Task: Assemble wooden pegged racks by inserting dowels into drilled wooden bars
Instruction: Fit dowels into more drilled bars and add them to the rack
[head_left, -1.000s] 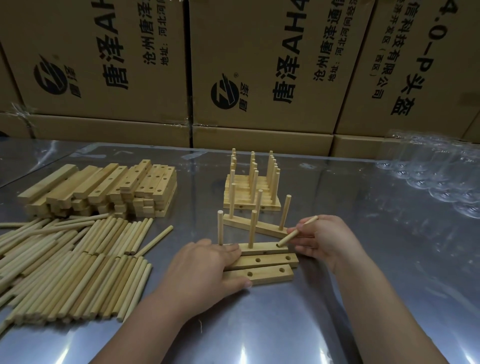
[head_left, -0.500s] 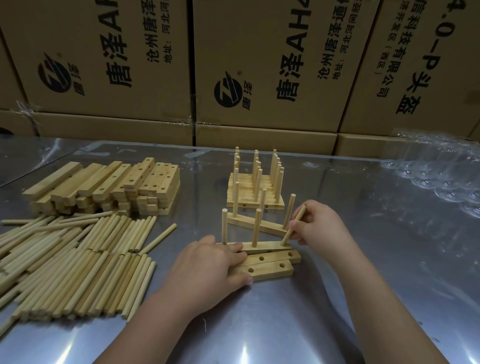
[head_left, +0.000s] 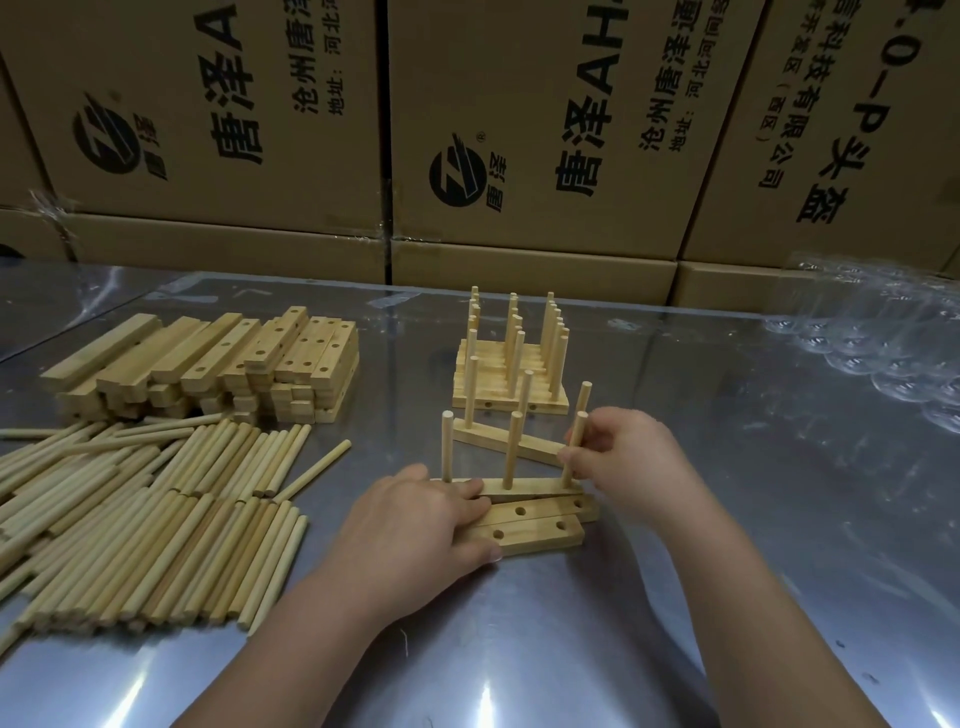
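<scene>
From the head camera, a person is working at a shiny metal table (head_left: 571, 649). The left hand (head_left: 415, 525) is lying flat, palm down, on the left ends of three wooden bars that are sitting side by side. Its fingers are spread out and pressing down, not wrapped around anything.

The far bar (head_left: 524, 487) is holding three pegs that are standing up. The left peg (head_left: 447, 444) and the middle peg (head_left: 511, 449) are standing alone. The right hand (head_left: 623, 467) is pinching the third peg (head_left: 575, 447) near its lower part, with the fingers closed on it. This peg is standing almost straight at the right end of the bar, with its bottom at the bar. I cannot tell how deep it is sitting in its hole.

The middle bar (head_left: 545, 509) and the near bar (head_left: 535, 535) are showing open round holes.

Just behind the hands, a finished rack (head_left: 514, 441) with three pegs is sitting at a slant. Farther back, a group of finished racks (head_left: 511, 379) is standing close together.

On the left side of the table, a big pile of loose dowels (head_left: 145, 525) is lying flat. Behind it, a stack of drilled bars (head_left: 208, 364) is sitting. At the far right, some clear plastic things (head_left: 872, 343) are lying on the table. Big cardboard boxes (head_left: 545, 130) with black writing are standing along the back.
</scene>
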